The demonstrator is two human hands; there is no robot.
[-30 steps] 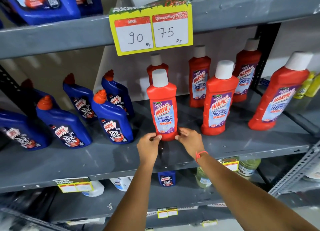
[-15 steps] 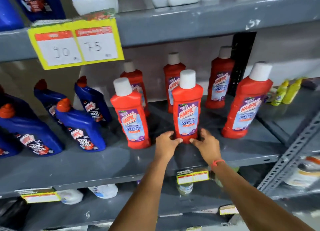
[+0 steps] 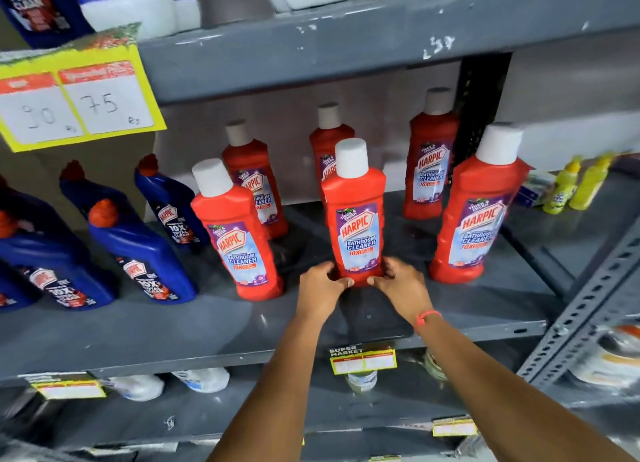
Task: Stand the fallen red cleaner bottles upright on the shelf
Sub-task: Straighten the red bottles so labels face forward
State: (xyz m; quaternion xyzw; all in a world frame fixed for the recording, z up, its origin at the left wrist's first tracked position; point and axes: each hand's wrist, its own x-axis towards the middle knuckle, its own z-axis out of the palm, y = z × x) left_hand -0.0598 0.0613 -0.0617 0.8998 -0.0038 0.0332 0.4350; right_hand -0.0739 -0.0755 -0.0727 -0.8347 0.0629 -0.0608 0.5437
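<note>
Both hands at the foot of one bottle. The red plastic cleaner bottle with a white cap and purple label (image 3: pixel 355 219) stands upright on the grey metal shelf (image 3: pixel 138 330), near its front edge and roughly midway along the row. The left hand (image 3: pixel 322 290) presses against the bottle's lower left side and the right hand (image 3: pixel 398 285) against its lower right side; the two thumbs nearly meet in front of the base, so each grip is clamped on the bottle from its own side. A red thread band (image 3: pixel 426 318) circles the right wrist.

Five more red bottles of the same kind stand upright on the same shelf: one front left (image 3: pixel 237 233), one front right (image 3: pixel 476 209), and three at the back (image 3: pixel 254 184) (image 3: pixel 327 143) (image 3: pixel 431 157). The central back bottle is partly hidden by the held one. Left of the red group stand blue angled-neck bottles with red caps (image 3: pixel 138 254). Small yellow bottles (image 3: pixel 575 184) lie on the adjoining shelf to the right.

A yellow price card with "75" handwritten on it (image 3: pixel 79 98) hangs from the shelf above. White bottles (image 3: pixel 138 387) lie on the shelf below.
</note>
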